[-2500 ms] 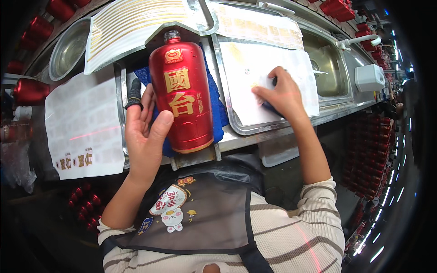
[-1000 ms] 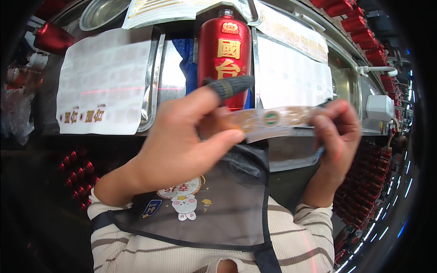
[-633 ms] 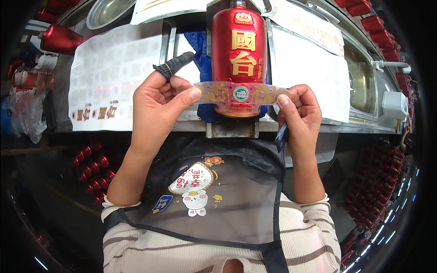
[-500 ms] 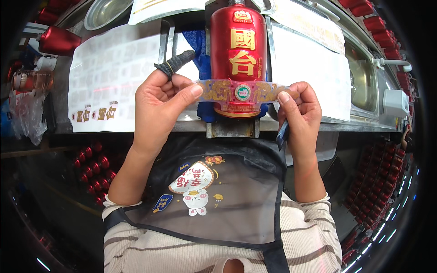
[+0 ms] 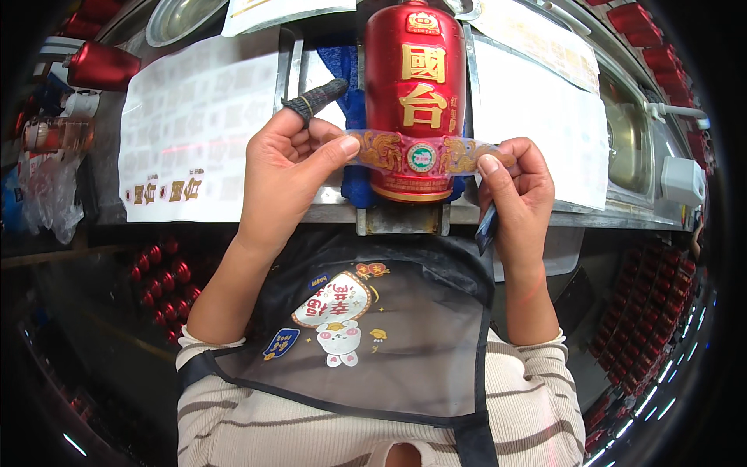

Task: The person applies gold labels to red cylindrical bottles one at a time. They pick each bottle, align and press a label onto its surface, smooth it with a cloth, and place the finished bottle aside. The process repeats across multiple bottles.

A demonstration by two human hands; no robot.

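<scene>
Your left hand point(image 5: 299, 167) pinches one end of the clear strip point(image 5: 381, 150) between thumb and finger, its wrapped finger point(image 5: 315, 100) raised, and your right hand point(image 5: 519, 183) pinches the other end with a dark slim object point(image 5: 487, 226) below its fingers; uneven pull could tilt, crease or tear the film. Between your hands the strip crosses the lower front of the red bottle point(image 5: 415, 84), touching or just above I cannot tell, and a slanted contact could trap bubbles. Lopsided pressing might roll the bottle on the blue cloth point(image 5: 339, 68) nearer your left hand.
</scene>
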